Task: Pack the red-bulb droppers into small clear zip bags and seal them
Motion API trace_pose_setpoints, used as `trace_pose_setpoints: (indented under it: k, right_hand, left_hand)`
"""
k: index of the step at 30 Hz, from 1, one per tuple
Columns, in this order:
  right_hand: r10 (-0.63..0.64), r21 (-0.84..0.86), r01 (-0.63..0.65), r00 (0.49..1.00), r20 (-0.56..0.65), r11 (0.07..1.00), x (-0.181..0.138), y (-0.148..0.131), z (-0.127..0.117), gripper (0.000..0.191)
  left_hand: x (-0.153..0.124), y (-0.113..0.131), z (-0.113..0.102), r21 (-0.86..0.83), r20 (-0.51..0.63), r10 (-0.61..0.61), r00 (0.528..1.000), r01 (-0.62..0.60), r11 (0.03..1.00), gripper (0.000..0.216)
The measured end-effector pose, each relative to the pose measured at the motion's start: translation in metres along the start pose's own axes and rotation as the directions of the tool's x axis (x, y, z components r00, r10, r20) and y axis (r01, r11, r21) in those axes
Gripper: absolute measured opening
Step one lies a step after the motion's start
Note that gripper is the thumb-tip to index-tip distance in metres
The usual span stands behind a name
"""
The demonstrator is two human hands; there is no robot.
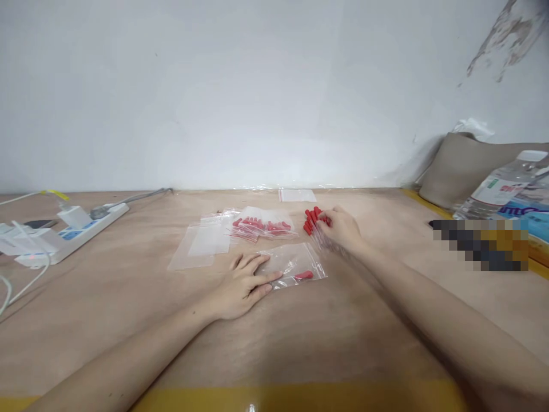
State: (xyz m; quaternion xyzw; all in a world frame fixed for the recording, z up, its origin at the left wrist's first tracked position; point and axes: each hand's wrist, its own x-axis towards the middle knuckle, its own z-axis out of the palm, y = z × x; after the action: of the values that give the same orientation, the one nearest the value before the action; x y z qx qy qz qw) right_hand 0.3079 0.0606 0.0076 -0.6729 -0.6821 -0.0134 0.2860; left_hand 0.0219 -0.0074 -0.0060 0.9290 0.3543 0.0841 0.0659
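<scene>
My left hand (246, 286) lies flat with its fingers spread, its fingertips on the left part of a clear zip bag (291, 257). One small red tube-shaped piece (303, 275) shows inside that bag, near its lower right edge. Farther right, my right hand (341, 229) reaches into a small pile of similar red pieces (309, 221), thumb and fingers closed on one of them. Clear plastic shows under and beside this hand. Behind the left hand, filled zip bags (268, 223) with rows of red pieces overlap one another.
Flat clear bags (197, 246) lie left of the filled ones, and another bag (297, 195) lies by the wall. A power strip (86, 234) with chargers and cables is on the left. At right are a plastic bottle (497, 186), a grey-brown bag (454, 166) and a pixelated object (480, 245).
</scene>
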Motion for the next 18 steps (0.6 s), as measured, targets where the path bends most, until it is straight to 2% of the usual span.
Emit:
trace_pose_setpoints:
  k: [4, 8, 10, 14, 18]
  right_hand:
    - [-0.039, -0.208, 0.047, 0.998, 0.044, 0.977, 0.034, -0.015, 0.009, 0.035]
    - [-0.021, -0.289, 0.053, 0.994, 0.111, 0.956, 0.049, -0.025, 0.022, 0.030]
    - [0.022, -0.232, 0.005, 0.994, 0.110, 0.973, 0.053, -0.028, 0.026, 0.024]
    - [0.103, 0.017, -0.106, 0.990, 0.098, 0.994, 0.061, -0.032, 0.024, 0.020]
    - [0.057, 0.132, -0.068, 0.995, 0.086, 0.989, 0.061, -0.031, 0.012, 0.021]
  left_hand:
    - [-0.001, 0.000, -0.002, -0.004, 0.003, 0.018, 1.000, -0.018, 1.000, 0.036]
    - [-0.002, 0.000, -0.003, -0.009, 0.005, 0.010, 1.000, -0.010, 1.000, 0.035]
    - [-0.001, 0.001, -0.004, -0.015, 0.004, 0.010, 1.000, -0.010, 1.000, 0.035]
    - [-0.001, 0.001, -0.003, -0.022, -0.005, 0.015, 1.000, -0.015, 1.000, 0.035]
    - [-0.002, -0.001, -0.001, -0.017, -0.017, 0.024, 1.000, -0.024, 1.000, 0.035]
